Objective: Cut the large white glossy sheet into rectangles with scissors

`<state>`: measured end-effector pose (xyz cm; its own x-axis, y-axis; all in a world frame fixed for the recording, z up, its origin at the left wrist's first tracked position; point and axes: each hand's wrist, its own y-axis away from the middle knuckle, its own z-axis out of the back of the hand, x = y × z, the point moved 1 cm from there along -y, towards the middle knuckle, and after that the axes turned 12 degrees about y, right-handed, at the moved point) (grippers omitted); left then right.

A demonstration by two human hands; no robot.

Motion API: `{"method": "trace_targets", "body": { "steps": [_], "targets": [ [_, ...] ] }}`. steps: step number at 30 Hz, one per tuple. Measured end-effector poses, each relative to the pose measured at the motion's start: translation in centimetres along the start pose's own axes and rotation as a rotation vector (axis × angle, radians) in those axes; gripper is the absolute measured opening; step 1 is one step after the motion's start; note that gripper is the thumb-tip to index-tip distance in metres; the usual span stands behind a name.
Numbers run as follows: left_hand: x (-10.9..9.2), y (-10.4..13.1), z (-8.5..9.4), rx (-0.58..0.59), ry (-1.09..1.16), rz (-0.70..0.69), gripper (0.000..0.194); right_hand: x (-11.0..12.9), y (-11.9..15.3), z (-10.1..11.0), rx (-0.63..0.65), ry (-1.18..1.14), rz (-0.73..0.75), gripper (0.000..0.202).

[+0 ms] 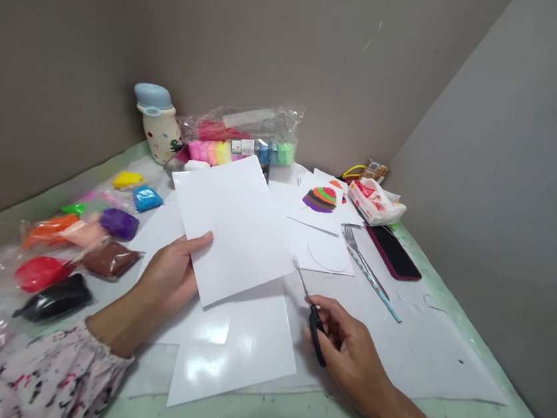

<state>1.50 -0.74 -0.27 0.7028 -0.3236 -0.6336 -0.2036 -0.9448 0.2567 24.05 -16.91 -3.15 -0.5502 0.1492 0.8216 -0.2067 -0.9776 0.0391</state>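
My left hand (176, 268) holds a blank white sheet of paper (236, 231) by its left edge, thumb on top and fingers behind it. The sheet is raised and tilted over other papers. In my right hand (343, 344) is a pair of scissors (315, 331) with black handles. Its slim blades point up and left, close to the sheet's lower right corner; whether they touch it I cannot tell. Under the held sheet lies another glossy white sheet (236, 358). Behind the scissors rests a white card (321, 251) with a thin curved line on it.
Several bagged coloured clays (111, 260) lie at left. A cream bottle (159, 132) and a clear bag of clay (247, 131) stand at the back. To the right are a striped picture (320, 200), a fork (355, 241), a blue pencil-like stick (375, 284), a phone (394, 252) and a tissue pack (374, 203).
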Motion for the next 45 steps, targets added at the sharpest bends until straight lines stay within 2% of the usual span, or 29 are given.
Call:
{"method": "trace_targets", "body": {
  "steps": [6, 18, 37, 45],
  "targets": [
    [0.1, 0.2, -0.1, -0.034, -0.002, 0.000, 0.042, 0.5, -0.2, 0.2, 0.118, -0.230, -0.074, 0.038],
    [0.1, 0.6, -0.4, -0.032, -0.033, 0.001, 0.046, 1.1, -0.4, 1.0, 0.236, -0.327, -0.060, 0.046],
    [0.2, 0.8, -0.6, -0.016, -0.050, 0.007, 0.039, 0.9, -0.4, 0.9, 0.241, -0.359, -0.076, 0.046],
    [0.4, 0.9, -0.7, -0.035, -0.030, 0.013, 0.043, 0.3, -0.4, 0.6, 0.246, -0.444, -0.077, 0.044]
  ]
}}
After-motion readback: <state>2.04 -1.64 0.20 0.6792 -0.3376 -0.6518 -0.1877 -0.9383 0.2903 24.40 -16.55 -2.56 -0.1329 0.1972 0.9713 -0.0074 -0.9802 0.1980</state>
